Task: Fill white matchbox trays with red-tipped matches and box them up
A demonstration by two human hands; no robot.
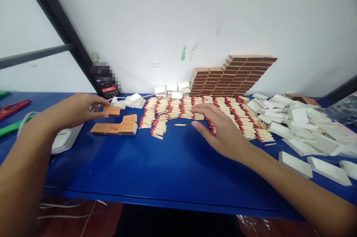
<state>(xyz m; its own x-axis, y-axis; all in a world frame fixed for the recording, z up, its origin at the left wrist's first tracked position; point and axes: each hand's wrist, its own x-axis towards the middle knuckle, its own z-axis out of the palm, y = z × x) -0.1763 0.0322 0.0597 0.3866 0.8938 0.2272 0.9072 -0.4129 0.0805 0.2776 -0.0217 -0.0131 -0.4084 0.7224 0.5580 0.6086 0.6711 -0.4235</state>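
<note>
Pinching 1 orange matchbox (112, 111) at its left end, the left hand (80, 107) is held just beyond a row of orange boxes (113, 128), whose printed characters are too small to be read surely. On the partly pixelated phone (107, 89) behind, "00" can be read. Loose matches (175, 108) are laid in bundles on the blue table (139, 173). Near them, the right hand (220, 129) is held with fingers loosely spread. Brown-sided matchboxes (231, 79) are stacked against the wall (167, 25); white trays (298, 115) are heaped farther right.
</note>
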